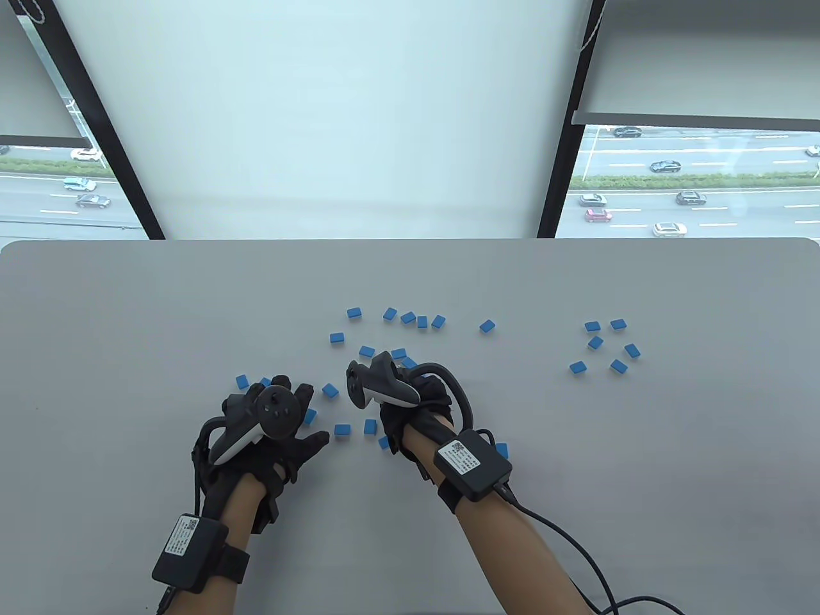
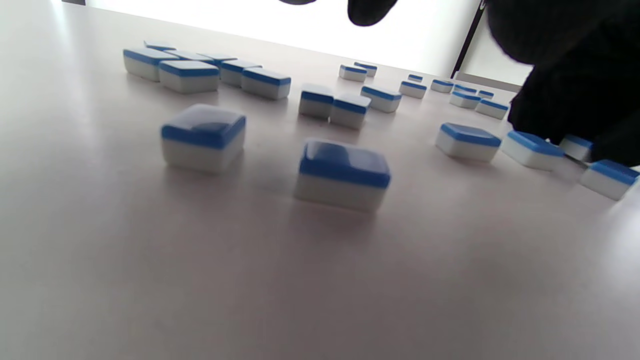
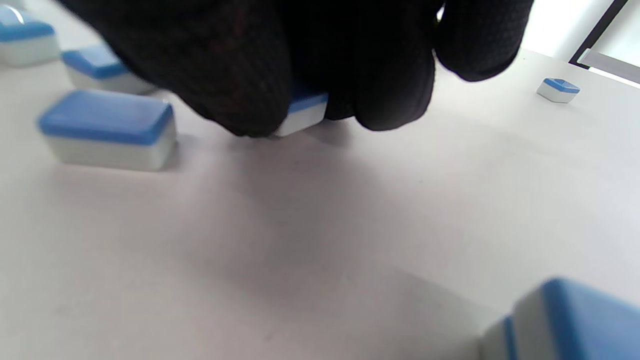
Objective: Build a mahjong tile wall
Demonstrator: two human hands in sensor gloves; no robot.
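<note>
Right now the right hand (image 1: 410, 410) pinches one blue-backed tile (image 3: 302, 111) low on the grey desk (image 1: 128, 307), w/ fingers (image 3: 235, 75) curled round it. Left hand (image 1: 272, 426) lies spread, fingers relaxed, among loose tiles (image 1: 410, 318) scattered face-down, no wall built yet.

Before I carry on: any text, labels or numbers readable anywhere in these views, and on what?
Nothing can be read.
Left wrist box: white label with a code square, print too small.
Right wrist box: same kind of label, print too small.
Mahjong tiles: only blue backs and white sides show, no faces.
</note>
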